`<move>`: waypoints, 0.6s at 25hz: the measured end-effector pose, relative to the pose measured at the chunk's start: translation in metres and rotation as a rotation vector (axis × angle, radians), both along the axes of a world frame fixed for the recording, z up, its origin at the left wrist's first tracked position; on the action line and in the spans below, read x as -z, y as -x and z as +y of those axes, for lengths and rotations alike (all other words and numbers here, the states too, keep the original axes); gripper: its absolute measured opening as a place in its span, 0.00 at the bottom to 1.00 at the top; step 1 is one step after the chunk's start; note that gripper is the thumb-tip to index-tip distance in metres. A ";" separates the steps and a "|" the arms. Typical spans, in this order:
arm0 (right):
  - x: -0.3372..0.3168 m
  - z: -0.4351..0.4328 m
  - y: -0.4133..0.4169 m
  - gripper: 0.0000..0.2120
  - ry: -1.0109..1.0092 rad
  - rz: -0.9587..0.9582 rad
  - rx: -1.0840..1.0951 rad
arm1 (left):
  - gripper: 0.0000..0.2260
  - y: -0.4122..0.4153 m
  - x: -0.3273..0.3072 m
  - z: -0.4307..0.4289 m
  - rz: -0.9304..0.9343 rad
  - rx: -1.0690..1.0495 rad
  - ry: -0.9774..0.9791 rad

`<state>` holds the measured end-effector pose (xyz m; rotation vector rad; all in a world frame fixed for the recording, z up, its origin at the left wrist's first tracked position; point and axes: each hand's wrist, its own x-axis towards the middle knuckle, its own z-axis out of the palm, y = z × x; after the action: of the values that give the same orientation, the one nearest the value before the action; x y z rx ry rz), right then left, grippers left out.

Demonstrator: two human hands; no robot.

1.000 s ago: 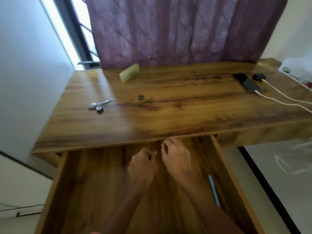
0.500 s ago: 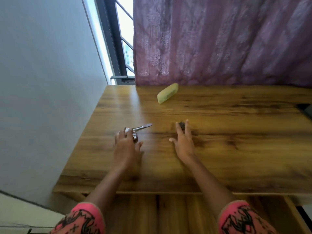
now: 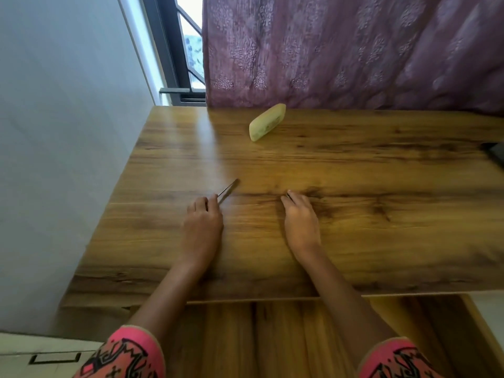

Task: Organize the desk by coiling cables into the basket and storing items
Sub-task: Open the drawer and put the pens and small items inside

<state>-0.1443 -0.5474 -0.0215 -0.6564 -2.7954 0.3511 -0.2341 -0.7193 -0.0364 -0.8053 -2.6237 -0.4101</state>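
- slim metal tool: front-left part of desk, tip angled up-right; near end gripped by L hand, fingers curled round it. Resting or lifted: can't tell.
- small dark item: mid-desk, right of tool, pinched at fingertips of R hand; mostly hidden, type unclear.
- yellow-green case: diagonal at desk's back edge, just before purple curtain, well apart from both hands.
- dark flat device: cut off at right edge.
- open drawer: below desk front, under forearms.
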 end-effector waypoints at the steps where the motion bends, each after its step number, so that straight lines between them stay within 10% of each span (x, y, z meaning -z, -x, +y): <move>1: 0.002 -0.003 -0.008 0.22 0.026 0.013 -0.006 | 0.12 -0.006 -0.002 0.000 0.003 0.008 0.025; 11: 0.008 -0.074 -0.171 0.07 0.456 0.452 0.094 | 0.09 -0.177 -0.029 -0.014 -0.827 -0.176 -0.821; 15: 0.025 -0.096 -0.250 0.08 0.476 0.358 0.149 | 0.10 -0.251 -0.025 -0.018 -1.138 -0.197 -0.985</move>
<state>0.1057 -0.6436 -0.0462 -0.8000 -2.3149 1.0113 0.0169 -0.7370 -0.0115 0.1182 -2.6522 -2.3691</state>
